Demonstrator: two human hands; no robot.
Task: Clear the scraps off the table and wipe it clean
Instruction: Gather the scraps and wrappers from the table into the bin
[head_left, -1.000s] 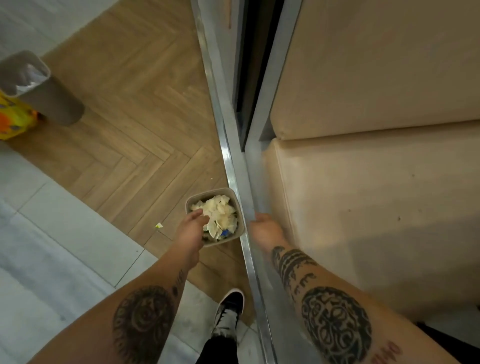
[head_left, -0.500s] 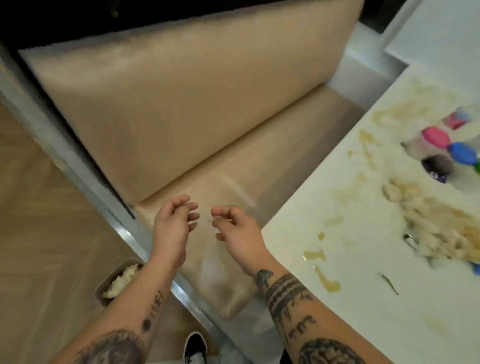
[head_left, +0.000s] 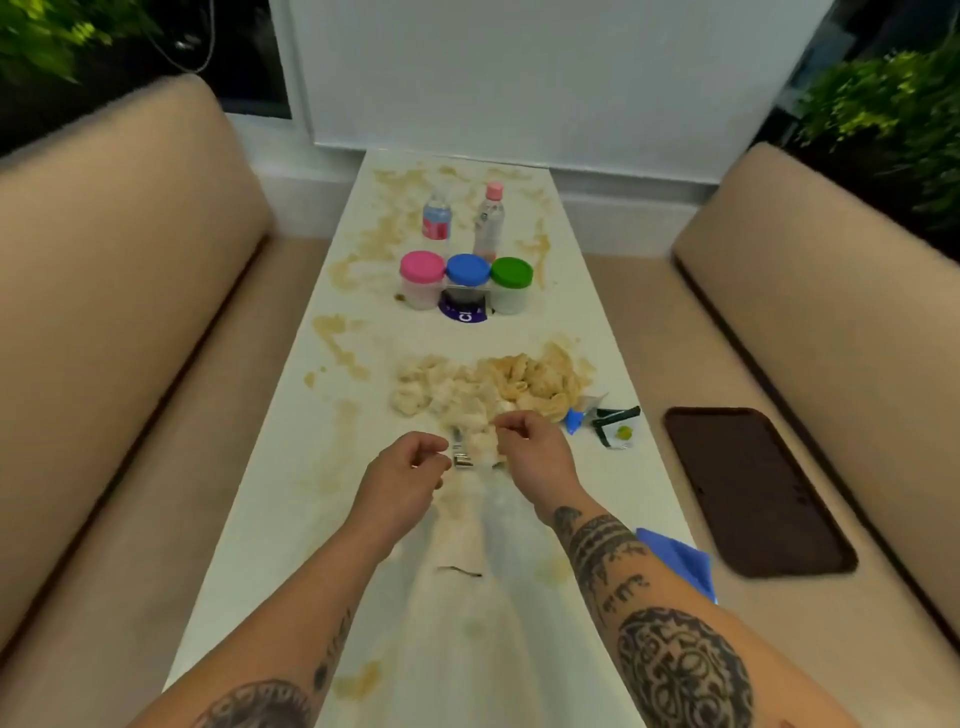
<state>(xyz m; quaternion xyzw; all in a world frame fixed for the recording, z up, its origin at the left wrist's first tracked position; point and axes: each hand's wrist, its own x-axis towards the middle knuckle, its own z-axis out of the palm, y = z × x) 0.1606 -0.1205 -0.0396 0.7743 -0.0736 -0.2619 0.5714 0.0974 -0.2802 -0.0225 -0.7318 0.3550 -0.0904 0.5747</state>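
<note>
Both hands, left (head_left: 404, 477) and right (head_left: 535, 453), fingers loosely curled and holding nothing, have been brought from the bench to the scraps (head_left: 488, 388) piled mid-table (head_left: 291, 467), before three jars (head_left: 466, 283) and two bottles (head_left: 462, 217).

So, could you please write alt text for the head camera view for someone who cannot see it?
Two tattooed forearms reach over a long white table smeared with brown stains; the left hand and right hand, fingers loosely curled, hover at the near edge of a pile of crumpled tissue scraps. Beyond stand three jars with coloured lids and two bottles.
</note>
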